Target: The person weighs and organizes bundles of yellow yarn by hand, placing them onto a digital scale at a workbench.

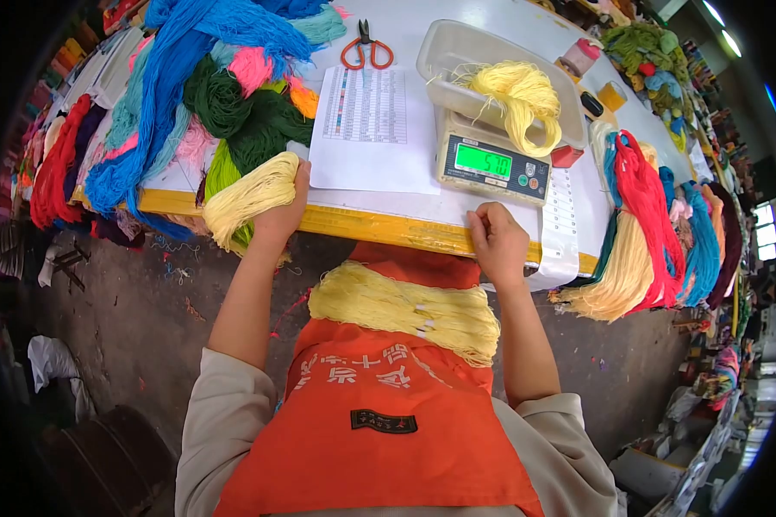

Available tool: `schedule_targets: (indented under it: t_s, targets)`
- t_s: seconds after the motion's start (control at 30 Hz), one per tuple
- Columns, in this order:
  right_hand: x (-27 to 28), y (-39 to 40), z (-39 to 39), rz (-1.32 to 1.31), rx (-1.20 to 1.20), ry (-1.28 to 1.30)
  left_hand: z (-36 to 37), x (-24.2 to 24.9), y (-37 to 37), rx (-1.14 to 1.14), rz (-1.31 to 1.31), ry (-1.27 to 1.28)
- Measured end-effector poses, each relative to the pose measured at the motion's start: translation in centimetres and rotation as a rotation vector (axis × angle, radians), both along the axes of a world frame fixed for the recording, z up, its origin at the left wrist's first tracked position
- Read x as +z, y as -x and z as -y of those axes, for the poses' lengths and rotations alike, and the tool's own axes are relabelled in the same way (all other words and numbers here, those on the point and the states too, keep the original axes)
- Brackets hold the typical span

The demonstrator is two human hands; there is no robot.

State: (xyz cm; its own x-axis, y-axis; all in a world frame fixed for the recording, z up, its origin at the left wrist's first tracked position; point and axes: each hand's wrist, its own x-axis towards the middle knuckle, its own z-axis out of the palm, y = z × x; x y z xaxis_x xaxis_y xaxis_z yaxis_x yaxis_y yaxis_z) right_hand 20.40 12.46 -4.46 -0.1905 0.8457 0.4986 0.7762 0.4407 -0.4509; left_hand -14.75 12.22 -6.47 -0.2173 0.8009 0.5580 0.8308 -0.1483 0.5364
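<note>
My left hand (pixel 284 215) is closed around a pale yellow skein of yarn (pixel 248 196) at the table's front edge. My right hand (pixel 500 241) rests on that edge below the scale, its fingers curled in with nothing visible in them. A digital scale (pixel 491 185) with a lit green display, its digits looking like 570, carries a clear plastic tub (pixel 444 60). Inside the tub lies a brighter yellow yarn bundle (pixel 517 90), one loop hanging over the front rim. Across my lap, on the orange apron (pixel 371 465), more yellow skeins (pixel 362 297) lie side by side.
Blue, green and pink yarn (pixel 168 95) is heaped at the table's left. A printed sheet (pixel 362 164) lies mid-table, red-handled snips (pixel 367 53) beyond it. Red, cream and teal skeins (pixel 638 233) hang over the right edge. A paper strip (pixel 560 233) droops beside the scale.
</note>
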Motion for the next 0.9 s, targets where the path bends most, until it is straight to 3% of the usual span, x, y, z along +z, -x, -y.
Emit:
schedule_targets:
  t_s: [0.9]
  targets:
    - [-0.28, 0.0, -0.06, -0.019, -0.016, 0.012, -0.02, -0.13, -0.03, -0.016, 0.021, -0.032]
